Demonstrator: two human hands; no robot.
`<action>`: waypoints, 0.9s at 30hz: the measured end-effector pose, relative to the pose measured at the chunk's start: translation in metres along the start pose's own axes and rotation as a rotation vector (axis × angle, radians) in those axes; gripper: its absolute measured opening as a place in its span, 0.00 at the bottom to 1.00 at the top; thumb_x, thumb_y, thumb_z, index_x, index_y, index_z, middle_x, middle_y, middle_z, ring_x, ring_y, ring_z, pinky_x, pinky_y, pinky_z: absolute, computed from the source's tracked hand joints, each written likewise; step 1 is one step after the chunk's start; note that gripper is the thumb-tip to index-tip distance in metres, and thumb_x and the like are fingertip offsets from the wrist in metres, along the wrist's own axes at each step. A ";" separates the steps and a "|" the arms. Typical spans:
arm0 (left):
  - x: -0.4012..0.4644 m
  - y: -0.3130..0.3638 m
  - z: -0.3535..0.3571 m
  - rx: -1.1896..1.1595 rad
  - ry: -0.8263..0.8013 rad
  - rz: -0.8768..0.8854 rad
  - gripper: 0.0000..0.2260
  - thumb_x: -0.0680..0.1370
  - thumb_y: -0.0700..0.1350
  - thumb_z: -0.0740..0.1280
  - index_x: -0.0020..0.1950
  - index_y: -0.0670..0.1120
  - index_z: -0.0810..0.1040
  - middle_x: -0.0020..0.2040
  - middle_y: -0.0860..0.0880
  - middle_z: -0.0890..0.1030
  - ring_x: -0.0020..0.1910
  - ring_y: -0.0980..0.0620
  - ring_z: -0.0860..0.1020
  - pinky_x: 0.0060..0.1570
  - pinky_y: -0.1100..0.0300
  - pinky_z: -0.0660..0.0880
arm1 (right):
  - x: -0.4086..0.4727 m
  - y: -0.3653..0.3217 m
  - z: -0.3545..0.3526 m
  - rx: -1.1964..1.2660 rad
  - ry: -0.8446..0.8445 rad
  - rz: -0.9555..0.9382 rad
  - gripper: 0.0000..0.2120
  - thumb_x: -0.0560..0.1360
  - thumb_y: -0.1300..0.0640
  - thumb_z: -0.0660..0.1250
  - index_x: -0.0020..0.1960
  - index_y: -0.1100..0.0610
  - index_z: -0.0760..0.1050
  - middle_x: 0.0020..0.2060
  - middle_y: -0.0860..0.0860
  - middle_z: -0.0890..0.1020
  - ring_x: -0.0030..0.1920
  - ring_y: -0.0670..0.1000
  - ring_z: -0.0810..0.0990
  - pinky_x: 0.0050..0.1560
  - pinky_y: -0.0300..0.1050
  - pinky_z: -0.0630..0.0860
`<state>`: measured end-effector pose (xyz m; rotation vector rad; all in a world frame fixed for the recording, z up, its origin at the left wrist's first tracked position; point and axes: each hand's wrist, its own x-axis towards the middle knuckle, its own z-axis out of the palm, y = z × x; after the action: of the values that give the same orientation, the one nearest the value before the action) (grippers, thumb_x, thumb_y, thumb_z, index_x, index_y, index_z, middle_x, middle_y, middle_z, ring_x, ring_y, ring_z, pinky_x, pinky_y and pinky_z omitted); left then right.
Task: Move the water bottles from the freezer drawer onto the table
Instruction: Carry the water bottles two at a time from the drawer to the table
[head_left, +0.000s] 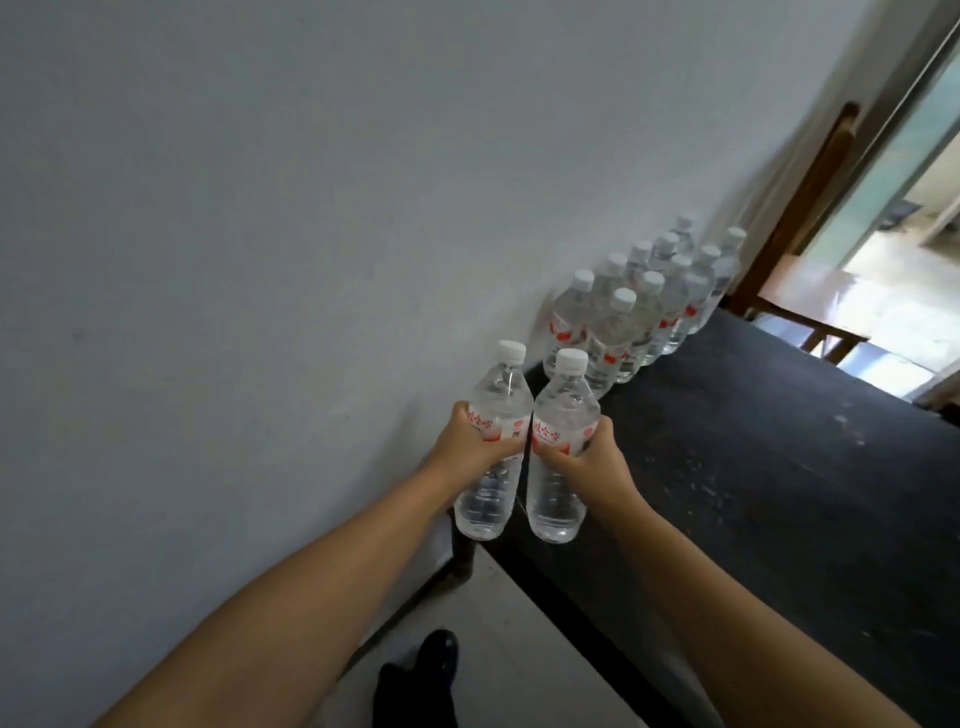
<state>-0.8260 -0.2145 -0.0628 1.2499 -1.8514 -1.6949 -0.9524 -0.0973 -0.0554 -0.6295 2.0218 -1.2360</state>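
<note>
We have a bottle in each of our hands: the left hand is wrapped round the label of the left bottle, and the right hand is wrapped the same way round the right bottle. The two bottles are upright, side by side and nearly touching, held above the near corner of the dark bench, close to the wall. The row of bottles already set down runs along the wall toward one o'clock, two deep, caps up. As we judge it, the step is to stand this pair down at the near end of that row, at about seven o'clock from its nearest bottle. To do it well we should carry both a little farther toward one o'clock so their bases are fully over the bench and not over its edge, then lower them straight down, keeping them vertical. The left bottle sits nearest the wall, so we keep that knuckle clear of it. We should land them just beside the nearest standing bottles without knocking them, since a nudge could topple the row. Only when both bases rest flat should we loosen our fingers, and then draw the hands back toward six o'clock. The freezer drawer is out of view.
</note>
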 end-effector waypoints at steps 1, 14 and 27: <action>0.014 0.003 0.005 0.013 -0.024 0.007 0.32 0.63 0.51 0.79 0.61 0.47 0.69 0.52 0.52 0.81 0.53 0.51 0.81 0.54 0.55 0.78 | 0.007 0.001 -0.003 0.006 0.039 0.001 0.32 0.71 0.53 0.75 0.69 0.53 0.62 0.57 0.48 0.76 0.55 0.49 0.77 0.53 0.45 0.75; 0.171 0.033 0.049 0.168 -0.098 0.086 0.28 0.59 0.62 0.77 0.55 0.53 0.77 0.48 0.53 0.85 0.46 0.54 0.84 0.48 0.50 0.82 | 0.124 -0.002 -0.003 0.103 0.414 0.055 0.33 0.69 0.49 0.76 0.69 0.51 0.65 0.60 0.52 0.78 0.58 0.52 0.79 0.51 0.44 0.74; 0.203 0.025 0.061 0.096 -0.122 0.212 0.18 0.69 0.45 0.77 0.55 0.48 0.76 0.49 0.55 0.82 0.49 0.65 0.81 0.49 0.68 0.78 | 0.173 0.021 0.020 0.199 0.467 0.134 0.36 0.72 0.52 0.74 0.73 0.48 0.59 0.65 0.52 0.74 0.62 0.52 0.76 0.53 0.41 0.72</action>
<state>-0.9940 -0.3353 -0.1159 0.9632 -2.0769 -1.6165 -1.0516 -0.2200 -0.1317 -0.1096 2.2245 -1.5849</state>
